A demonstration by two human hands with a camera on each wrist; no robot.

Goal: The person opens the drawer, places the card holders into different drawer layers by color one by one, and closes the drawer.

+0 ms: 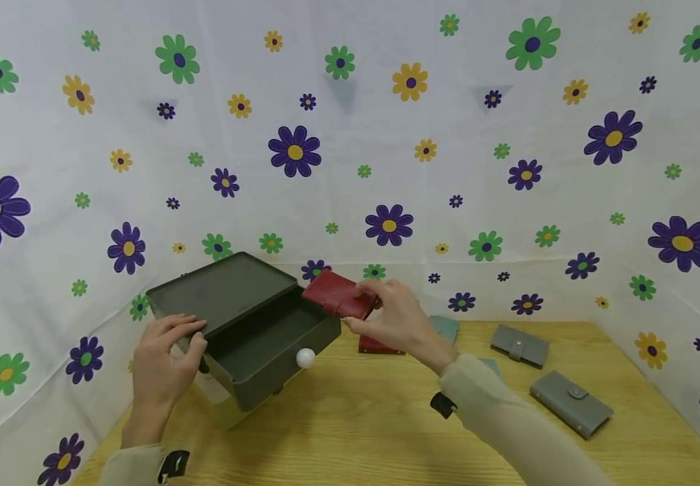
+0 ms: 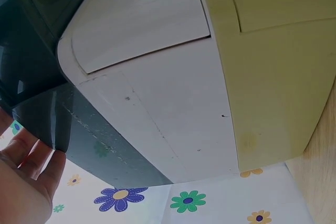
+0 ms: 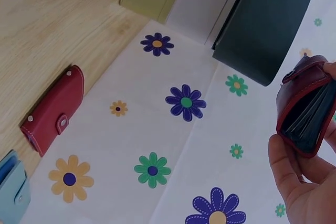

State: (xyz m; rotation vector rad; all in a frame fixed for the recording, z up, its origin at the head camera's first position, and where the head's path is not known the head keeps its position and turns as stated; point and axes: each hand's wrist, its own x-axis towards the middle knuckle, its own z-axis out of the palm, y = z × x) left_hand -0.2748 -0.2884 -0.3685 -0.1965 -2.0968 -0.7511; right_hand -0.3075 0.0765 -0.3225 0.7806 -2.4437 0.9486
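Note:
A dark green drawer (image 1: 277, 344) with a white knob (image 1: 305, 358) stands pulled out of a small cabinet (image 2: 157, 108), and its inside looks bare. My left hand (image 1: 164, 358) rests on the rim of the cabinet's dark top (image 1: 222, 290), with its fingers against the side in the left wrist view. Just right of the drawer, my right hand (image 1: 401, 317) pinches a red wallet (image 1: 334, 293) between thumb and fingers, above the table. The right wrist view shows that wallet (image 3: 304, 103) from its edge, with card slots inside, held by the right hand (image 3: 310, 187).
Another red wallet (image 3: 55, 108) lies on the table (image 1: 350, 432) behind my right hand. Light blue wallets (image 1: 445, 329) are partly covered by the right arm. Two grey wallets (image 1: 520, 345) (image 1: 571, 403) lie at the right. Flowered cloth (image 1: 350, 135) hangs around the table.

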